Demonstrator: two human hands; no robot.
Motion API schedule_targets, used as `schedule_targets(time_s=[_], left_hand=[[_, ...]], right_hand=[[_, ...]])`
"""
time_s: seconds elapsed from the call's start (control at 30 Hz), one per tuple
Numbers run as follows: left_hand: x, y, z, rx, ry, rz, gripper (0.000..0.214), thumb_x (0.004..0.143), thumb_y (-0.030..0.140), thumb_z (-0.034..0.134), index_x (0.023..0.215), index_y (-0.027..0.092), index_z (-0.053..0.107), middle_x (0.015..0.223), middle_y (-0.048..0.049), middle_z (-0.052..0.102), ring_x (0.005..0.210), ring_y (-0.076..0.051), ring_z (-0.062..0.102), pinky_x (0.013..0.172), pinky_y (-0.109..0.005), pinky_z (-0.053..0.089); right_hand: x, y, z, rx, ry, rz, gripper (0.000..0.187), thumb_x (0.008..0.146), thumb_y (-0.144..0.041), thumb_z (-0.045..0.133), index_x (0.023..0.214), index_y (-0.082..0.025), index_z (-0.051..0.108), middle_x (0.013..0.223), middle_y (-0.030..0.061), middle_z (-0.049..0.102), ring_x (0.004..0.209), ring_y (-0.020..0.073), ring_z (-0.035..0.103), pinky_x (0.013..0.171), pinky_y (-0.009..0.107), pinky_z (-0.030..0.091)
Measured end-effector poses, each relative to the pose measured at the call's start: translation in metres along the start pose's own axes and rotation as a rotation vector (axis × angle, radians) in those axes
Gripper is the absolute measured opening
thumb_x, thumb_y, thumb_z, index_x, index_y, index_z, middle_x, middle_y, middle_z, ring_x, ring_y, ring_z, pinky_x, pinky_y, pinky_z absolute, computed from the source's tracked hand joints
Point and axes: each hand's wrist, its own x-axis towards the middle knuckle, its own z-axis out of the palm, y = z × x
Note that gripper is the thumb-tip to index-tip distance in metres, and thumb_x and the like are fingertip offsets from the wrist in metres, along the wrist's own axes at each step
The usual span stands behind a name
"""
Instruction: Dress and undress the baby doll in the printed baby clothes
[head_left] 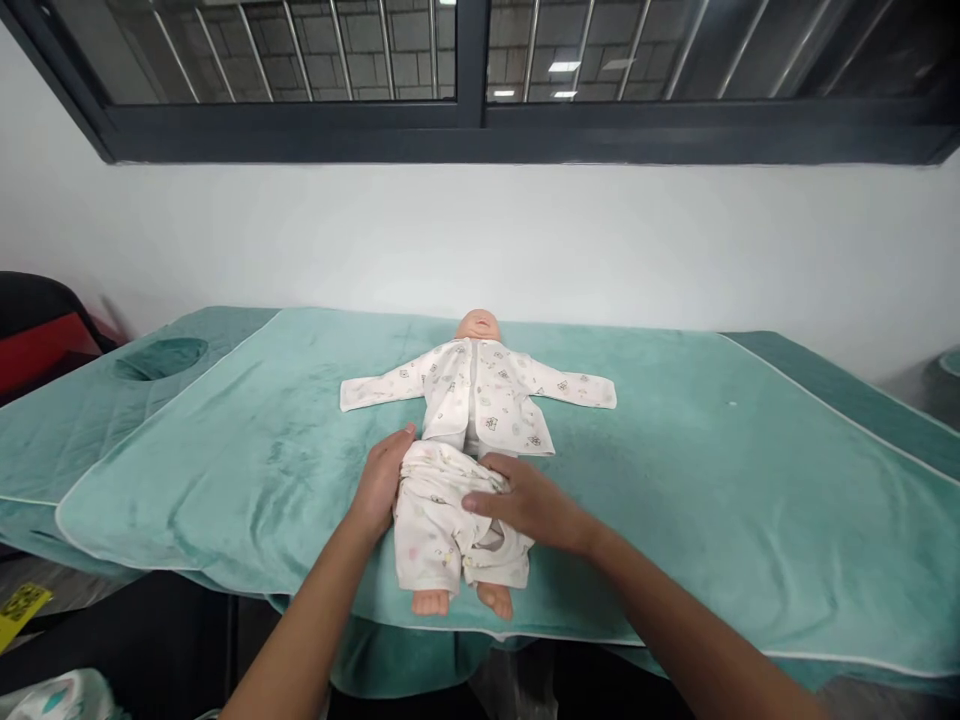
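Observation:
A baby doll [480, 325] lies on its back with its head away from me. It wears a white printed jacket [506, 400], the sleeves spread out to both sides. White printed baby trousers [427, 545] cover its legs, bunched at the waist, with the bare feet sticking out of the cuffs. My left hand [381, 480] is closed at the left side of the waistband, its fingertips partly hidden. On the right, my right hand [532, 503] pinches the trousers, thumb on top and the other fingers against the waist.
A green plush cover [675, 480] is spread over the bed, which has a face hole [161, 358] at the left. Behind stands a white wall [480, 240] below a dark-framed window [480, 130]. A black and red chair [45, 335] is at the left edge.

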Motion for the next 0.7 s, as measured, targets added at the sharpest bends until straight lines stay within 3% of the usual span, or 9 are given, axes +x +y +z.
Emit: schedule_targets(time_s=[0.13,0.27,0.4,0.47,0.57,0.63,0.7], left_hand=[[0.008,0.004,-0.012,-0.101,-0.029,-0.012,0.040,0.073,0.047,0.071,0.063,0.017,0.047,0.058,0.0059,0.044,0.054,-0.008,0.037,0.051,-0.021,0.033],[0.014,0.010,-0.010,-0.143,0.018,-0.010,0.032,0.071,0.040,0.072,0.074,0.018,0.050,0.062,0.0069,0.044,0.053,-0.008,0.040,0.052,-0.021,0.035],[0.018,0.009,-0.009,0.207,-0.082,0.151,0.021,0.071,0.029,0.070,0.086,0.019,0.059,0.078,0.0024,0.053,0.070,-0.013,0.052,0.064,-0.023,0.042],[0.021,0.006,-0.008,0.426,-0.096,0.316,0.027,0.069,0.024,0.071,0.094,0.021,0.062,0.097,-0.0024,0.055,0.092,-0.018,0.056,0.079,-0.028,0.045],[0.026,0.005,0.000,0.697,-0.093,0.505,0.042,0.069,0.018,0.072,0.109,0.023,0.059,0.122,-0.0072,0.049,0.118,-0.024,0.048,0.099,-0.035,0.040],[0.030,0.007,0.011,0.874,-0.087,0.554,0.042,0.072,0.017,0.070,0.112,0.023,0.058,0.122,-0.0085,0.050,0.118,-0.026,0.048,0.099,-0.039,0.040],[0.034,0.012,0.020,0.997,-0.056,0.592,0.028,0.077,0.019,0.064,0.105,0.023,0.060,0.116,-0.0085,0.055,0.111,-0.027,0.051,0.093,-0.040,0.042]], right_hand=[[0.003,-0.002,-0.009,0.021,0.207,-0.057,0.035,0.090,-0.054,0.052,0.082,-0.021,0.054,0.076,-0.0020,0.051,0.073,0.0140,0.047,0.065,0.027,0.037],[0.007,-0.002,-0.001,0.036,0.360,-0.168,0.021,0.092,-0.041,0.052,0.086,-0.021,0.053,0.077,-0.0017,0.050,0.072,0.0137,0.047,0.066,0.027,0.039],[0.010,0.003,0.004,-0.242,0.545,-0.298,0.007,0.091,-0.029,0.053,0.092,-0.022,0.054,0.088,0.0023,0.056,0.080,0.0168,0.053,0.072,0.031,0.043],[0.014,0.006,0.006,-0.496,0.590,-0.331,0.012,0.088,-0.026,0.057,0.100,-0.021,0.054,0.100,0.0065,0.058,0.091,0.0219,0.054,0.078,0.035,0.044],[0.026,0.007,0.012,-0.812,0.600,-0.308,0.019,0.085,-0.027,0.061,0.101,-0.020,0.055,0.108,0.0114,0.059,0.099,0.0283,0.053,0.078,0.038,0.044],[0.036,0.003,0.016,-0.913,0.606,-0.259,0.011,0.088,-0.028,0.058,0.094,-0.020,0.055,0.101,0.0111,0.060,0.093,0.0275,0.054,0.070,0.036,0.043],[0.046,-0.002,0.014,-0.933,0.606,-0.220,0.007,0.091,-0.025,0.050,0.087,-0.021,0.054,0.094,0.0093,0.060,0.085,0.0247,0.056,0.063,0.033,0.040]])
